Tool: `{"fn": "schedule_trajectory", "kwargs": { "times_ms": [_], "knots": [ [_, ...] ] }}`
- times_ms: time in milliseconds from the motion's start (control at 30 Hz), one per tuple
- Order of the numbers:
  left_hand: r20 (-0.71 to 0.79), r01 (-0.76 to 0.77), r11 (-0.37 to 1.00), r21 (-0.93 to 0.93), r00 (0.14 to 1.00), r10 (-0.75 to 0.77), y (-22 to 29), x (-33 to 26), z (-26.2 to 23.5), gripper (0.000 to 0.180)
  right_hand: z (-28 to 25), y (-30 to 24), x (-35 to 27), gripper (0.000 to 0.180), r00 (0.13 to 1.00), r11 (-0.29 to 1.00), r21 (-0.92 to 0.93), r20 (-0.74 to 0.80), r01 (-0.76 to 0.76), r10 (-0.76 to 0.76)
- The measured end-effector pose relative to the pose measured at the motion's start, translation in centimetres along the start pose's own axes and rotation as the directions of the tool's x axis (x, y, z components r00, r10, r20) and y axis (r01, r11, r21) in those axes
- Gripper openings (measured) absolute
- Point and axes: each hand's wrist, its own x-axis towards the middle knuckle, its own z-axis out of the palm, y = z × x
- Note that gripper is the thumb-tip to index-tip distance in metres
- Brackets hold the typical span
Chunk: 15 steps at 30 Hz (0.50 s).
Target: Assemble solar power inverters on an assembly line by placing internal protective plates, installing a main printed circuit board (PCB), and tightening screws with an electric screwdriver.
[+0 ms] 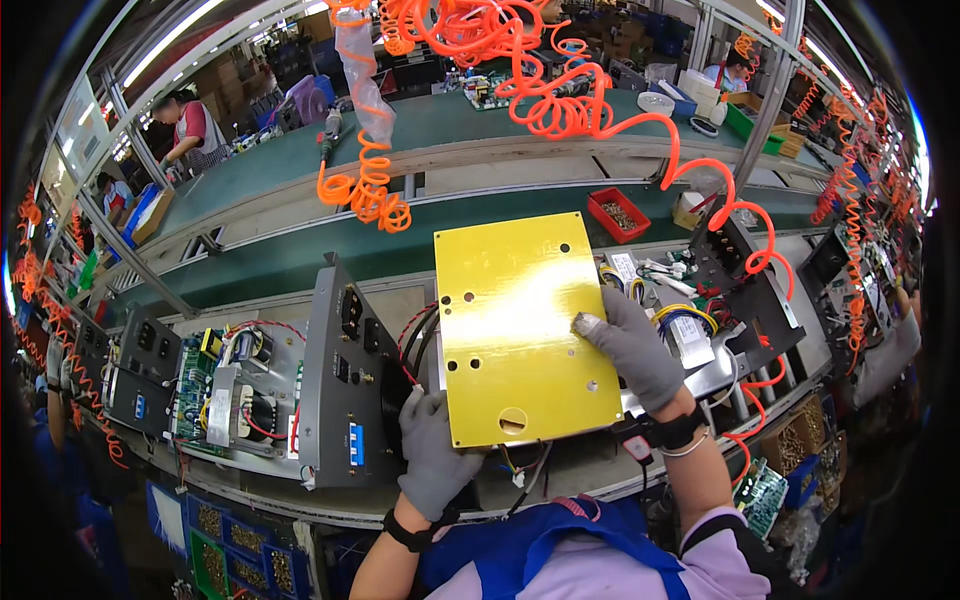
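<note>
yellow plate point(520, 325) hides chassis interior, left fingertips

I'm wearing grey gloves on my left hand point(436, 455) and right hand point(636, 352), gripping a bright yellow plate point(520, 325), orange coiled hoses point(560, 100) dangling above, green conveyor belt point(300, 250) running behind, red parts bin point(618, 215) sitting there.

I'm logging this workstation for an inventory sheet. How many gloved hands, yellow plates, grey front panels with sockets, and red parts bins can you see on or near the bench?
Gloved hands: 2, the left hand and the right hand
Yellow plate: 1
Grey front panels with sockets: 2, one near, one farther left
Red parts bin: 1
Total: 6
</note>
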Motion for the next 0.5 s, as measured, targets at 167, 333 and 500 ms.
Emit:
{"fn": "schedule_trajectory", "kwargs": {
  "times_ms": [167, 333, 500],
  "knots": [
    [0.022, -0.014, 1.000, -0.025, 1.000, 0.014, 1.8, 1.0, 0.4, 0.052, 0.0, -0.4, 1.7, 0.030, 0.989, 0.984, 0.166, -0.125, -0.056, 0.078],
    [0.052, -0.016, 0.977, -0.213, 0.998, 0.028, 1.3, 2.6, 0.9, 0.030, 0.1, -2.4, 1.5, 0.031, 0.985, 0.917, 0.395, -0.130, -0.050, 0.110],
    [0.232, 0.163, 0.961, -0.223, 0.967, -0.110, -0.4, 2.5, -0.4, 0.019, 0.3, -1.4, 0.8, 0.031, 0.984, 0.905, 0.414, -0.099, -0.095, 0.149]
  ]
}}
